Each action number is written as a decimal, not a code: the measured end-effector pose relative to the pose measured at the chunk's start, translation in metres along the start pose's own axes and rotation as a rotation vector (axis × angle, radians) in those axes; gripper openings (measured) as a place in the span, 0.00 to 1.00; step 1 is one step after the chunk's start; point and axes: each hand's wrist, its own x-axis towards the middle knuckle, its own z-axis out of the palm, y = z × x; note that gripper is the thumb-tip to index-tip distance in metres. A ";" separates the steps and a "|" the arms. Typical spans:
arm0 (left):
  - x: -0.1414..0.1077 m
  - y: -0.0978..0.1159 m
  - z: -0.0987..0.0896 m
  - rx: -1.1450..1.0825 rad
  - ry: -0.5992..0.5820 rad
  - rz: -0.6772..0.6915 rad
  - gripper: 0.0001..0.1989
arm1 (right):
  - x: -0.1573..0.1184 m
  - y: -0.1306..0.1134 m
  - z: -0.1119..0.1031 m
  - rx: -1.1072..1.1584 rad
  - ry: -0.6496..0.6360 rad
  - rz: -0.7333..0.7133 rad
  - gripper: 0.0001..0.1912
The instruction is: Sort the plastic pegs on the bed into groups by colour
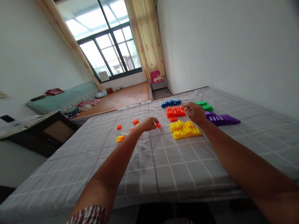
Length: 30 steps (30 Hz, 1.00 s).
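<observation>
My left hand [150,123] is closed in a pinch on a small orange plastic piece [158,125], held just above the bed sheet. My right hand [193,111] is at the right end of a stack of orange pieces [175,111], fingers partly stretched and apart; whether they touch the stack I cannot tell. Nearer me lies a stack of yellow pieces [186,130]. Left of my left hand, loose orange pieces [119,127] and a yellow group [120,138] are scattered, some partly behind my forearm.
Blue pieces [171,103] lie behind the orange stack. Green pieces [204,106] and purple pieces [220,119] sit beyond my right forearm. Grey checked cloth [130,168] covers the surface. A dark cabinet [44,133] stands at left, a pink chair [156,76] by the window.
</observation>
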 end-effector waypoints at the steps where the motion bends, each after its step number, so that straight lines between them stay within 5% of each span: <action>1: 0.008 0.004 0.002 -0.016 0.025 -0.014 0.15 | 0.000 -0.001 0.000 0.000 -0.006 -0.005 0.15; 9: 0.035 0.011 0.021 -0.141 -0.013 -0.028 0.07 | 0.004 -0.007 -0.006 -0.011 -0.022 -0.020 0.16; 16: 0.057 0.028 0.027 -0.191 0.204 -0.018 0.14 | 0.004 -0.004 -0.001 -0.076 -0.095 -0.044 0.16; 22: 0.084 0.044 0.037 -0.134 0.184 0.072 0.12 | 0.004 -0.001 -0.004 -0.085 -0.071 -0.016 0.16; 26: 0.080 0.045 0.038 -0.105 0.247 0.122 0.12 | 0.003 -0.001 -0.002 -0.086 -0.089 -0.019 0.15; 30: 0.044 0.025 0.020 -0.098 0.313 0.110 0.13 | 0.001 -0.004 0.001 -0.085 -0.135 -0.004 0.15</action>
